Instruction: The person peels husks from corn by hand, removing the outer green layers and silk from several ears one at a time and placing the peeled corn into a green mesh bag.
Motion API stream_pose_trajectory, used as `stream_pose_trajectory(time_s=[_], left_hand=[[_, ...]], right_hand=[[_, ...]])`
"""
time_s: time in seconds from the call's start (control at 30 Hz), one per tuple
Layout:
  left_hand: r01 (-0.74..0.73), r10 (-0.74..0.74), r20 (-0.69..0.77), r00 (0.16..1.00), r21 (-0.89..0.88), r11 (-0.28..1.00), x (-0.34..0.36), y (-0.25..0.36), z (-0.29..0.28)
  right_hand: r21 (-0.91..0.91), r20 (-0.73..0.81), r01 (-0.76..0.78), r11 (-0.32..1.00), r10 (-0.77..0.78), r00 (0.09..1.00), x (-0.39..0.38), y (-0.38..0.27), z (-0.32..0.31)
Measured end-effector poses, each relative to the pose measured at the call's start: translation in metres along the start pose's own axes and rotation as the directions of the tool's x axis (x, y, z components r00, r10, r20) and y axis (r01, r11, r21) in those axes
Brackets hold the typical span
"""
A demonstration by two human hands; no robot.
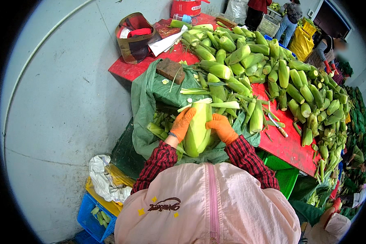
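Both of my hands wear orange gloves and work at a large pale-green ear of corn [198, 131], still in husk leaves. My left hand [183, 123] grips its left side. On the other side, my right hand [222, 127] has its fingers closed against the husk; the exact fingertips are partly hidden. Loose husk strips [224, 104] lie just beyond the ear. Under it, a green sack [141, 95] drapes over the table edge, with husk pieces inside. A knife [278, 125] with a wooden handle rests on the red table to the right.
Many unpeeled ears [248, 57] are heaped across the red table [128, 70]. A brick [171, 70] weighs on the sack, near a plaid bag [136, 38]. Blue crate [94, 217] at lower left, green crate [288, 179] at lower right. Other people [325, 51] stand beyond the heap.
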State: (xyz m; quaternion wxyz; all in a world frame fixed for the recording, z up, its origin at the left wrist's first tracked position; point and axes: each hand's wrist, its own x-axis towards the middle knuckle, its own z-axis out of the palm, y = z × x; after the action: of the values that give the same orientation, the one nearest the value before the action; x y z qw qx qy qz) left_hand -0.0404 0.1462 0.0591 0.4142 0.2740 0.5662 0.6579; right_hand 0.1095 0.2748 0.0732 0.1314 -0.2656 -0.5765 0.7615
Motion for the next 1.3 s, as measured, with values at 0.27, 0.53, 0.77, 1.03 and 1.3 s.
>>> stream_pose_trajectory(time_s=[0.27,0.53,0.77,1.03,1.3], left_hand=[[0.218,-0.178,0.126,0.976,-0.617,0.756,0.001,-0.033,0.003],[0.11,-0.104,0.041,0.994,-0.481,0.869,-0.005,-0.036,-0.011],[0.091,-0.054,0.082,0.995,-0.577,0.812,-0.016,-0.037,-0.026],[-0.043,0.13,0.106,0.986,-0.591,0.805,-0.024,-0.013,-0.041],[-0.499,0.475,0.194,0.858,0.102,0.86,0.007,-0.001,0.018]], right_hand=[[0.21,0.068,-0.051,0.976,0.038,0.997,-0.007,0.0,0.006],[0.339,0.257,-0.039,0.94,-0.052,0.965,-0.014,-0.029,0.01],[0.24,-0.003,0.147,0.96,-0.15,0.989,-0.001,-0.052,-0.026],[-0.957,-0.074,0.019,0.291,-0.308,0.948,0.011,-0.022,-0.019],[-0.568,-0.128,0.261,0.78,-0.398,0.909,-0.009,-0.041,0.057]])
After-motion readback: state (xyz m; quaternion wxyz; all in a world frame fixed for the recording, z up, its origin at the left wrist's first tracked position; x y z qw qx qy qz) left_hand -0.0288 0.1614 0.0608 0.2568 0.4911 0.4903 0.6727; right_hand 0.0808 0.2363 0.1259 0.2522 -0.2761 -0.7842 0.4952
